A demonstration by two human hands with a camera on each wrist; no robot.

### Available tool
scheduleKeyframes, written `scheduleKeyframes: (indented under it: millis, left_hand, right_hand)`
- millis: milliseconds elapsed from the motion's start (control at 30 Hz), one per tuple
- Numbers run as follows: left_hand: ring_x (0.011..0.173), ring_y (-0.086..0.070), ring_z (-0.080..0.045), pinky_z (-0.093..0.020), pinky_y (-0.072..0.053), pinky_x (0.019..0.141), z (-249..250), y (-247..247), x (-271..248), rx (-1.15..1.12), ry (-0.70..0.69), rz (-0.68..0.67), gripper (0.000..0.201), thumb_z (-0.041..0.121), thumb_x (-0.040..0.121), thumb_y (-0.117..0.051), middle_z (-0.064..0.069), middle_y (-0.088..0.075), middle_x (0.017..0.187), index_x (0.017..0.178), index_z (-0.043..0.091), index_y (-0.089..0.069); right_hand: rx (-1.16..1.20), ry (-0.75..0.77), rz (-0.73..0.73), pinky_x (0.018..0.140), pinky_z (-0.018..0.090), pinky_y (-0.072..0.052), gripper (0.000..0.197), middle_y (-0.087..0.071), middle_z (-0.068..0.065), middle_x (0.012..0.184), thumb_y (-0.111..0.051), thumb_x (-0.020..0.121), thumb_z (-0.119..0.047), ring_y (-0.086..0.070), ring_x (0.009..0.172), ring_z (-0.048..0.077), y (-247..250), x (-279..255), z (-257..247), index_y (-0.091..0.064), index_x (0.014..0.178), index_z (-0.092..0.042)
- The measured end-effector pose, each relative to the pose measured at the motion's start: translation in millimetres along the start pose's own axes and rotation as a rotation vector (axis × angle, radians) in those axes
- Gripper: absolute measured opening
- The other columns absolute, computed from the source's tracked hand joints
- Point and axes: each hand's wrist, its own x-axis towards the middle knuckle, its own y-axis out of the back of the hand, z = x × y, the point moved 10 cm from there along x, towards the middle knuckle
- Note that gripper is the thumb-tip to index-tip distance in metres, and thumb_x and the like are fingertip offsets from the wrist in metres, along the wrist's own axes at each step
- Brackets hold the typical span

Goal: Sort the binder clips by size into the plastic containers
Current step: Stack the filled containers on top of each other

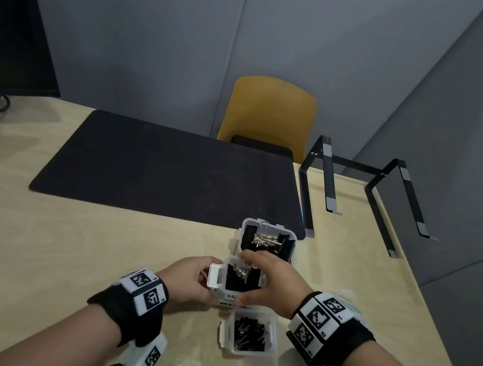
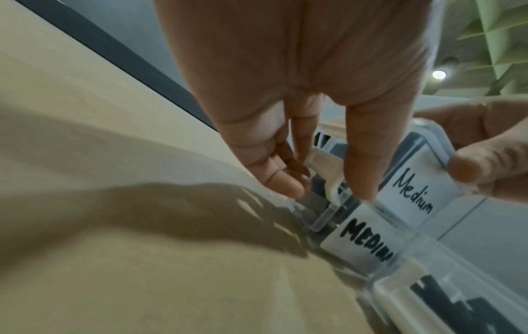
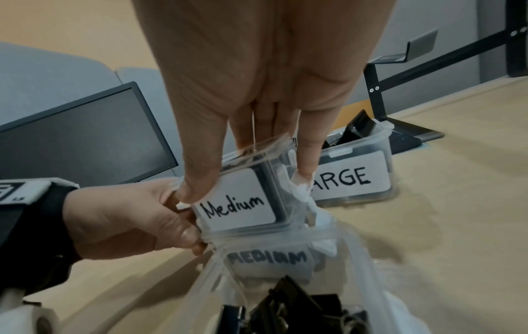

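Note:
A small clear plastic container labelled "Medium" (image 1: 235,279) (image 3: 237,200) (image 2: 414,194), holding black binder clips, is gripped by both hands just above a second container marked "MEDIUM" (image 3: 268,259) (image 2: 365,239). My left hand (image 1: 201,275) (image 2: 325,189) pinches its left side at the white latch. My right hand (image 1: 250,278) (image 3: 248,183) grips it from the right, thumb on the label face and fingers over the far rim. A "LARGE" container (image 1: 267,239) (image 3: 351,178) with big clips stands just beyond. The nearest container (image 1: 249,332) holds several small black clips.
A dark desk mat (image 1: 165,169) lies beyond the containers on the wooden table (image 1: 29,242). A black metal laptop stand (image 1: 361,191) sits at the back right, a monitor (image 1: 9,29) at the left, and a yellow chair (image 1: 270,113) behind the table.

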Motion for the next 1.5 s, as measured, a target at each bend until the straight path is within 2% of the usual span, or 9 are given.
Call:
scheduleKeyframes:
  millis: [167,500,600,733,867,1000,1100,1233,1500]
  left_hand:
    - [0.085,-0.069,-0.016,-0.036,-0.055,0.080,2.5,8.6,-2.1,-0.017,-0.030,0.077,0.042,0.018,0.056,-0.075,-0.001,-0.074,0.089,0.097,0.024,-0.069]
    - [0.078,-0.064,-0.017,-0.035,-0.051,0.090,12.4,8.4,-4.8,-0.057,-0.013,0.076,0.045,0.010,0.067,-0.059,-0.022,-0.072,0.091,0.102,0.039,-0.064]
    - [0.072,-0.065,-0.018,-0.030,-0.056,0.077,5.4,14.6,-1.2,-0.182,0.107,0.149,0.033,0.005,0.087,-0.051,-0.015,-0.069,0.082,0.114,0.016,-0.066]
    - [0.073,-0.065,-0.021,-0.033,-0.056,0.072,7.2,16.6,-1.1,-0.154,0.182,0.189,0.037,0.049,0.091,-0.052,-0.008,-0.065,0.081,0.104,0.017,-0.065]
    - [0.072,-0.059,-0.019,-0.038,-0.054,0.079,20.5,21.6,-2.6,0.052,0.121,0.209,0.017,0.022,0.091,-0.052,-0.003,-0.060,0.079,0.094,0.013,-0.065]
    - [0.100,-0.058,-0.017,-0.036,-0.049,0.092,27.1,30.0,-7.9,0.212,0.086,0.261,0.026,0.027,0.094,-0.048,0.000,-0.060,0.112,0.119,0.021,-0.056]
    - [0.121,-0.045,-0.010,-0.030,-0.039,0.102,51.6,15.9,-9.7,0.376,-0.059,0.229,0.056,0.046,0.086,-0.062,0.010,-0.047,0.131,0.135,0.026,-0.043]
    - [0.134,-0.032,-0.008,-0.030,-0.030,0.112,64.7,-17.9,4.3,0.608,-0.172,0.102,0.086,0.057,0.075,-0.068,0.010,-0.034,0.146,0.145,0.027,-0.030]
    - [0.124,-0.041,-0.003,-0.026,-0.037,0.107,60.8,-26.8,9.8,0.532,-0.280,0.092,0.080,0.051,0.075,-0.072,0.015,-0.038,0.135,0.142,0.027,-0.034]
  right_hand:
    - [0.005,-0.003,-0.004,0.103,0.022,-0.034,0.081,-0.044,-0.009,0.136,-0.077,0.073,-0.035,-0.043,0.124,0.010,-2.2,0.4,2.4,-0.036,0.142,-0.028]
    - [0.015,-0.005,0.014,0.104,0.022,-0.032,0.083,-0.041,-0.008,0.140,-0.078,0.072,-0.037,-0.041,0.127,0.011,-5.4,0.6,5.5,-0.035,0.143,-0.028]
    - [-0.001,-0.006,0.014,0.105,0.022,-0.034,0.083,-0.041,-0.008,0.141,-0.077,0.073,-0.039,-0.041,0.128,0.011,-4.8,-2.0,4.0,-0.034,0.144,-0.028]
    - [-0.053,0.018,0.016,0.104,0.023,-0.036,0.081,-0.044,-0.007,0.139,-0.075,0.075,-0.038,-0.043,0.126,0.011,-0.5,-3.3,-3.7,-0.033,0.143,-0.025]
    - [0.091,-0.074,0.040,0.105,0.025,-0.038,0.078,-0.046,-0.008,0.141,-0.075,0.075,-0.038,-0.045,0.127,0.010,10.9,-3.9,12.8,-0.037,0.142,-0.022]
    - [0.196,-0.199,0.206,0.087,0.029,-0.052,0.031,-0.068,-0.002,0.105,-0.066,0.083,-0.039,-0.062,0.090,0.010,37.2,-14.0,48.6,-0.067,0.105,-0.017]
    - [0.196,-0.279,0.157,0.071,0.026,-0.051,0.032,-0.066,-0.003,0.086,-0.061,0.085,-0.045,-0.057,0.070,0.007,29.4,-18.7,66.7,-0.070,0.091,-0.014]
    - [0.372,-0.360,0.018,0.081,0.032,-0.054,0.033,-0.064,-0.002,0.089,-0.057,0.087,-0.049,-0.062,0.080,0.014,-5.8,-12.8,83.0,-0.066,0.097,-0.019]
    - [0.837,-0.366,-0.041,0.073,0.025,-0.054,0.035,-0.065,0.004,0.097,-0.057,0.090,-0.039,-0.062,0.084,0.014,-29.8,-11.2,83.7,-0.062,0.107,-0.009]
